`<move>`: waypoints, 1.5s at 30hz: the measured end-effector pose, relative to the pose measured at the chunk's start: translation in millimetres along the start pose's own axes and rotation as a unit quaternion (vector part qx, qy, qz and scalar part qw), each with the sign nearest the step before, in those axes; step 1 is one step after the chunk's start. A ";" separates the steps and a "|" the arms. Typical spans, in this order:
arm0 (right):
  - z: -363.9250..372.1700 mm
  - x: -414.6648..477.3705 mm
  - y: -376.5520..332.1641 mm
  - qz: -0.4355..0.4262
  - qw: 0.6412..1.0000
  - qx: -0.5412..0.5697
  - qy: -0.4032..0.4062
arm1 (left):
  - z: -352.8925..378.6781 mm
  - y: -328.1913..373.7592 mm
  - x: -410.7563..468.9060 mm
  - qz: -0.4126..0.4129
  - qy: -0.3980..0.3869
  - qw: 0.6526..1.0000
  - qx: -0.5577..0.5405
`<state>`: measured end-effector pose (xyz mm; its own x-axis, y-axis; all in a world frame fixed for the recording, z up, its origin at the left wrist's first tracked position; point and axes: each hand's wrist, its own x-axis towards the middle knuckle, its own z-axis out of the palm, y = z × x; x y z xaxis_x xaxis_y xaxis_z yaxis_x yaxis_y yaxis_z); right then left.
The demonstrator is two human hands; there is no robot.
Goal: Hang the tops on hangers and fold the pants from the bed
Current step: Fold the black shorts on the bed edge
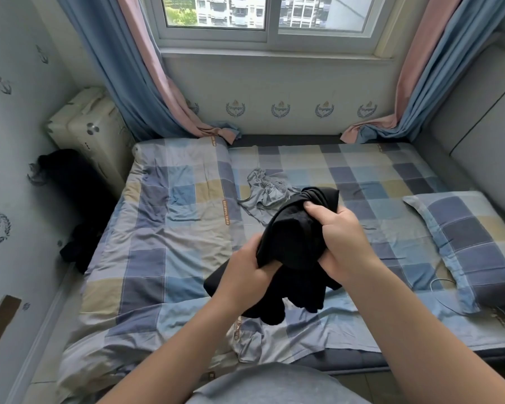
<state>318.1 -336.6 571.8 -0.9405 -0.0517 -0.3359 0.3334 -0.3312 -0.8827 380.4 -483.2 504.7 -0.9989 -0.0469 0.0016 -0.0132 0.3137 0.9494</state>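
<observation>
A bunched black garment [292, 240] hangs in the air above the bed [164, 223], held by both hands. My left hand [245, 272] grips its lower left part, fingers curled into the cloth. My right hand [336, 234] grips its upper right part, thumb on top. Loose black ends dangle down toward the checked sheet. Farther back on the bed lies a crumpled light grey-blue garment [264, 192] with thin straps. No hanger is in sight.
A checked pillow [467, 240] lies at the right with a thin white cable [440, 290] beside it. A cream suitcase [91, 132] stands at the left wall, with dark clothing [70, 193] piled below it. Curtains hang at the window behind the bed.
</observation>
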 end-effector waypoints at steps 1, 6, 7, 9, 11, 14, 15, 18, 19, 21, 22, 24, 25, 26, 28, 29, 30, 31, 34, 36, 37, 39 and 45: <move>-0.4 -0.1 -1.2 0.004 1.000 0.023 -0.007 | -2.4 2.0 3.6 0.004 0.009 1.000 -0.011; -17.4 0.6 -1.5 -0.042 0.995 -0.020 -0.085 | -22.6 5.0 17.9 -0.036 0.044 0.994 -0.090; -22.3 -1.5 0.9 -0.056 0.991 -0.067 -0.097 | -26.5 5.4 19.6 -0.058 0.057 0.990 -0.112; -30.2 -6.9 9.1 -0.087 0.972 -0.181 -0.125 | -33.3 6.6 22.8 -0.105 0.081 0.977 -0.169; -36.3 -12.5 20.3 -0.102 0.937 -0.284 -0.174 | -38.7 7.3 27.3 -0.144 0.094 0.961 -0.218; -45.0 -17.5 39.6 -0.075 0.891 -0.355 -0.272 | -44.5 12.7 33.9 -0.198 0.128 0.929 -0.285; -48.3 -19.0 46.9 -0.062 0.877 -0.373 -0.297 | -46.5 14.8 35.8 -0.217 0.142 0.914 -0.313; -57.3 -20.3 68.8 -0.094 0.816 -0.488 -0.295 | -53.4 20.7 38.9 -0.281 0.146 0.861 -0.398; -58.1 -18.7 75.5 -0.107 0.805 -0.513 -0.277 | -55.5 22.5 39.1 -0.299 0.137 0.847 -0.419; -54.8 -13.0 85.8 -0.114 0.818 -0.512 -0.236 | -56.8 24.2 40.4 -0.318 0.121 0.830 -0.441; -51.4 -9.8 89.0 -0.112 0.836 -0.493 -0.213 | -56.0 24.7 41.4 -0.321 0.120 0.827 -0.446; -47.1 -1.2 91.6 -0.121 0.867 -0.449 -0.178 | -53.9 25.3 42.9 -0.325 0.122 0.826 -0.444; -46.6 3.4 92.1 -0.129 0.873 -0.440 -0.166 | -53.5 24.4 43.8 -0.325 0.125 0.826 -0.444; -45.6 6.6 91.6 -0.130 0.881 -0.428 -0.156 | -53.7 23.7 44.4 -0.324 0.125 0.826 -0.444; -42.4 9.5 85.9 -0.099 0.914 -0.371 -0.133 | -56.5 21.6 44.6 -0.318 0.119 0.828 -0.446; -40.6 10.4 82.0 -0.069 0.934 -0.329 -0.119 | -58.3 17.8 45.0 -0.312 0.113 0.832 -0.445; -39.1 11.3 77.6 -0.037 0.951 -0.288 -0.105 | -59.8 14.2 44.9 -0.307 0.105 0.838 -0.439; -37.4 12.7 72.1 -0.009 0.964 -0.251 -0.092 | -61.2 11.8 44.2 -0.303 0.097 0.848 -0.424; -33.1 18.6 52.7 0.037 0.985 -0.156 -0.062 | -60.4 3.9 41.5 -0.285 0.073 0.890 -0.349; -30.7 21.4 39.0 0.044 0.992 -0.101 -0.067 | -56.9 1.1 35.8 -0.258 0.045 0.925 -0.275; -29.5 22.0 32.5 0.045 0.993 -0.078 -0.071 | -54.1 -1.6 31.5 -0.248 0.022 0.938 -0.241; -26.8 22.3 21.8 0.041 0.994 -0.048 -0.084 | -47.1 -6.9 21.8 -0.249 -0.032 0.949 -0.188; -12.7 23.7 -0.4 0.037 0.998 0.001 -0.058 | -23.7 -24.3 4.0 -0.181 -0.124 0.951 -0.218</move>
<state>296.5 -325.7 560.1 -0.9149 -0.1836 -0.3596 0.4017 -0.3236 -0.8567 377.7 -513.5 489.1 -0.9128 0.1645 -0.3737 -0.3929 -0.1052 0.9135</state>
